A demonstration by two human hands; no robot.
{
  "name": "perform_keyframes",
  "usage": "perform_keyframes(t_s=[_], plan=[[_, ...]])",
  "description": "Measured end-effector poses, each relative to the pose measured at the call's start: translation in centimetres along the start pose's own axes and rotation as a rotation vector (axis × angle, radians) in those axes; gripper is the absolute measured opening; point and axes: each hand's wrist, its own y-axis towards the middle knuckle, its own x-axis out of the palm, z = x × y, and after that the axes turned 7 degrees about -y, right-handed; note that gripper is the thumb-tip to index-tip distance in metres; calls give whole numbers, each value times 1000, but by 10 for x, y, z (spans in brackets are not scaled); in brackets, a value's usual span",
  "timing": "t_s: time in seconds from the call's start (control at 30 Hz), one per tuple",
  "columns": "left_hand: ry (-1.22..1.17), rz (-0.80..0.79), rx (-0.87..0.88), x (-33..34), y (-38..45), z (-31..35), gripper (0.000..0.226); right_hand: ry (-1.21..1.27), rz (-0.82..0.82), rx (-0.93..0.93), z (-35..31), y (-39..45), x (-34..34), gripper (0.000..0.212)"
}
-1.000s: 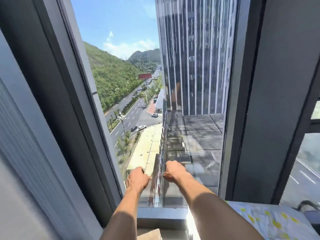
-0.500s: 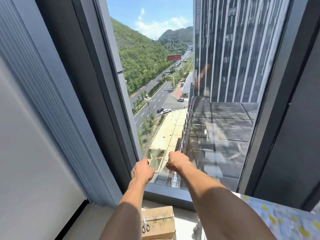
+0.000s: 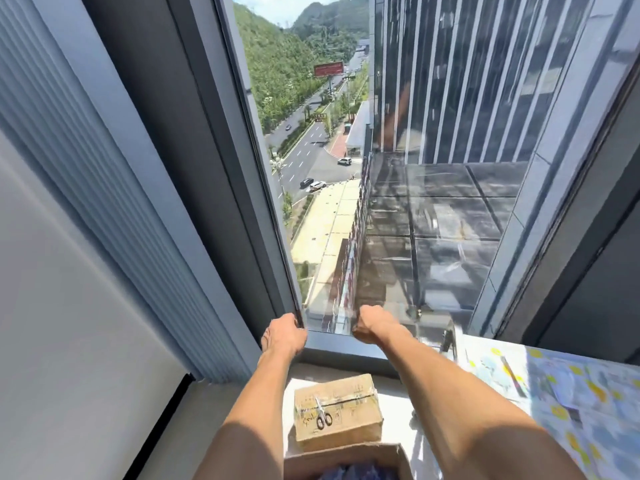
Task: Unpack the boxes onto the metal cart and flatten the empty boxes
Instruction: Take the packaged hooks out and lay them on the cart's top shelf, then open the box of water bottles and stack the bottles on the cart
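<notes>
- Both arms stretch forward toward a tall window (image 3: 398, 209), high above a road and a neighbouring glass tower.
- The left hand (image 3: 284, 332) is curled, knuckles up, at the foot of the dark window frame (image 3: 277, 237); whether it grips anything cannot be told.
- The right hand (image 3: 372, 322) is balled into a fist in front of the glass (nothing visible inside it).
- A taped cardboard box (image 3: 337, 412) sits on the pale sill between the forearms, with small scissors (image 3: 322, 414) lying on its lid.
- An open box (image 3: 346, 457) shows at the bottom edge, blue contents inside.
- A patterned cloth (image 3: 571, 393) lies to the right.
</notes>
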Motion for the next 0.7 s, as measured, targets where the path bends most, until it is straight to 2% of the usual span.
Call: perform_keyframes(t_s=[0.13,0.27,0.4,0.47,0.57,0.7], plan=[[28,-79,-6,25,27,-57,25,9,-70,65,-27,15,59,26],[50,-207,-65,83,27,-113,26,-17,-230,118,-31,27,138,29],[73,-283,-142,145,28,-161,29,-48,-365,87,-29,53,216,31],[69,-301,-173,173,26,-176,32,-40,-416,95,-27,63,246,22],[25,-328,-217,221,31,-191,25,-57,-433,48,-20,90,288,5],[-55,-359,-241,281,43,-203,26,-80,-463,10,1,119,342,3]])
